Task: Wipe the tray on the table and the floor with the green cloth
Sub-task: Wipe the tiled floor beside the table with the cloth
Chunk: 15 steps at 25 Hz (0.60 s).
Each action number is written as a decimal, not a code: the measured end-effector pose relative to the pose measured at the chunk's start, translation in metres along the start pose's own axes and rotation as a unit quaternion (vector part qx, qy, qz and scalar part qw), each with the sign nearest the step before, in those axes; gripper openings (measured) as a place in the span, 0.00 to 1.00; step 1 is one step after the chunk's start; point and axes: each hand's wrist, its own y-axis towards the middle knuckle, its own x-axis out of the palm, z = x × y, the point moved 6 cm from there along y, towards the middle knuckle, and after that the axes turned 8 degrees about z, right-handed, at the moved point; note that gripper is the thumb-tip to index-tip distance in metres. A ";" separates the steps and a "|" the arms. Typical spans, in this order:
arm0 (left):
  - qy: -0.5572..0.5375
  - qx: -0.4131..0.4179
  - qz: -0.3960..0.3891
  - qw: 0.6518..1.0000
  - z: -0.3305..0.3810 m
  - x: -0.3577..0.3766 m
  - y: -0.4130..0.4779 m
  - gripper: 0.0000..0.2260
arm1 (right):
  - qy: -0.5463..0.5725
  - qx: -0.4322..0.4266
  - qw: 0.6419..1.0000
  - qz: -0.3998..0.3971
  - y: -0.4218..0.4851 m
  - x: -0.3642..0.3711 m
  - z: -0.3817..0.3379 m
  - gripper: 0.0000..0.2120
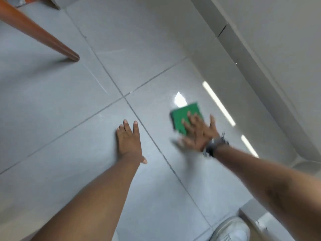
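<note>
Fingers, left hand: spread flat, bracing on floor. Fingers, right hand: splayed, pressing green cloth beneath them. Step: floor wipe. Tray unseen. Next: sweep toward uncovered tiles, pressure even.

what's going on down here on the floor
A person is low over the grey tiled floor, wiping it. The right hand presses flat on a folded green cloth, blurred as if mid-swipe. The left hand is flat on the tiles, apparently for support. A wooden table leg stands at upper left and a white shoe shows at the bottom. No tray is in view.
</note>
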 end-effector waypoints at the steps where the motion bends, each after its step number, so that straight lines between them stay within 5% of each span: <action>1: -0.002 -0.005 0.002 1.000 0.000 0.000 -0.002 0.70 | 0.025 0.083 0.996 0.024 0.029 -0.014 0.015 0.46; 3: 0.003 -0.008 -0.001 1.000 0.001 -0.002 -0.002 0.70 | 0.025 0.155 0.987 0.032 0.055 -0.022 0.015 0.47; 7: -0.005 -0.004 -0.006 1.000 0.000 0.000 -0.002 0.70 | 0.075 -0.049 0.996 -0.016 -0.055 0.032 -0.064 0.48; 9: -0.009 -0.009 0.004 1.000 0.002 -0.001 0.001 0.70 | 0.094 -0.080 0.992 -0.014 -0.084 0.039 -0.050 0.44; 11: -0.014 -0.006 0.020 1.000 0.002 0.000 0.005 0.71 | 0.078 0.020 0.996 0.035 -0.045 0.026 -0.012 0.44; 13: -0.037 -0.001 0.030 0.999 0.001 0.005 0.004 0.71 | 0.106 0.219 0.967 0.077 0.000 0.007 0.017 0.46; 15: -0.056 0.005 0.043 0.997 -0.002 0.009 0.003 0.71 | 0.102 0.216 0.967 0.087 0.027 0.003 -0.011 0.48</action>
